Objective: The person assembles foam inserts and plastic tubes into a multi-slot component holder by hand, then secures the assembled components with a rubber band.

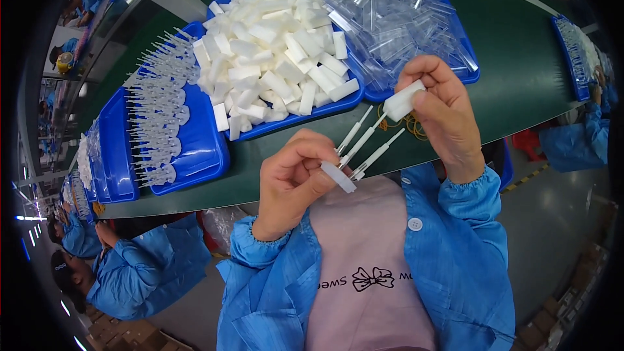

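Note:
Between the thumb and fingers of my left hand point(296, 179) is a white plastic part with a round base point(338, 177) and three thin prongs point(361, 146) pointing up and away to the right. My right hand point(445, 110) pinches a white foam block point(403, 100). The block's lower end meets the tip of the middle prong; how deep the prong goes into it is hidden. Both hands are above the near edge of the green table, in front of a blue tray heaped with white foam blocks point(260, 58).
Clear plastic sleeves point(396, 19) fill a blue tray at the back right. On the left, a blue tray point(201, 149) holds rows of similar pronged parts point(156, 110). Yellow rubber bands point(416, 129) lie behind my right hand. Co-workers in blue point(140, 273) sit along the table.

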`<state>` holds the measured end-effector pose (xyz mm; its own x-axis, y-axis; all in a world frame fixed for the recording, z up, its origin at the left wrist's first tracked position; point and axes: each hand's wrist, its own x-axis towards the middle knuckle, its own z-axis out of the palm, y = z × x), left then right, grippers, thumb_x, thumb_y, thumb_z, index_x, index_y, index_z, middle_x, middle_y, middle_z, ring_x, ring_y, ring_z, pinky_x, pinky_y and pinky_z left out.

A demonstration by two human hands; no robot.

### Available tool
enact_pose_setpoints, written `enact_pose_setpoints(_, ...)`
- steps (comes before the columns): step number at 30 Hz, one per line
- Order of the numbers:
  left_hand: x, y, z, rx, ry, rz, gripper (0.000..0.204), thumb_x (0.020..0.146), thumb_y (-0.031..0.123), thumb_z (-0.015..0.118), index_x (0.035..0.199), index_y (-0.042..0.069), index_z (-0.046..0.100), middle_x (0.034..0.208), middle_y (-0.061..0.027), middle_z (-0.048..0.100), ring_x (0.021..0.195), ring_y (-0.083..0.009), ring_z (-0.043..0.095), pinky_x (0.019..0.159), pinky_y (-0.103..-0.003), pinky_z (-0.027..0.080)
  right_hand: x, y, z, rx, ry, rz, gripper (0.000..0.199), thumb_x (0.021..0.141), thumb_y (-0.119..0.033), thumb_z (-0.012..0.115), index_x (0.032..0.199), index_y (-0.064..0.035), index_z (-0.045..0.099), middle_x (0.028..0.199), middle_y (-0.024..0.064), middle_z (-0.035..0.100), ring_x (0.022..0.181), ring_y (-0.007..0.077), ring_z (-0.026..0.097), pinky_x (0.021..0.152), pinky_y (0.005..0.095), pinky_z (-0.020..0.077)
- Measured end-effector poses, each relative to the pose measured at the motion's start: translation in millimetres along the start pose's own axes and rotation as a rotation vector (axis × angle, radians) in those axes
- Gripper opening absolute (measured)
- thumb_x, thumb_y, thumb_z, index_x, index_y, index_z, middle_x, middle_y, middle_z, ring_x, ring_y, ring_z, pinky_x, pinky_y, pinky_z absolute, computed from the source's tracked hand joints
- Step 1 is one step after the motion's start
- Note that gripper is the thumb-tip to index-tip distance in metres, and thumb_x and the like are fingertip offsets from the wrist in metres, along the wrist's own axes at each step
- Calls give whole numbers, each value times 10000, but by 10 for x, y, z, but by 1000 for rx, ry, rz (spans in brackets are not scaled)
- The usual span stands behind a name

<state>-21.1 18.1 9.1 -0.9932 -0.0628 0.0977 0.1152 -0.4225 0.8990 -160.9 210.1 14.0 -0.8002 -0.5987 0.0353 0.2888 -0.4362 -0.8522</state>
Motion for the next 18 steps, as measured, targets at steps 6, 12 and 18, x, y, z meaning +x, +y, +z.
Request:
enact_pose_setpoints(6, 15, -26, -9, -14, -8, -45, 204, 824, 17, 654, 996, -49, 565, 1010, -87, 483, 891, -180, 603, 787, -281, 499, -15, 9, 10, 31, -87, 1, 329, 844, -73, 609, 1149, 5, 513, 1016, 69, 564, 957, 127, 546, 871, 256, 432)
enact_pose_setpoints(12, 11, 73, -82, 121, -37, -47, 206, 767, 6, 709, 950, -39, 623, 979, -95, 526, 886, -167, 599, 762, -269, 500, -71, -16, 40, -131, -123, -24, 215, 882, -90, 599, 1066, 21, 600, 1005, 60, 571, 926, 132, 559, 850, 262, 442)
enact_pose_setpoints(18, 25, 73, -100, 690, -149, 180, 296, 688, 4, 759, 965, -13, 653, 906, -95, 589, 848, -169, 614, 749, -255, 529, -122, 57, 86, -225, -119, 41, 58, 841, -32, 634, 893, -7, 634, 924, 54, 594, 860, 126, 570, 800, 262, 448)
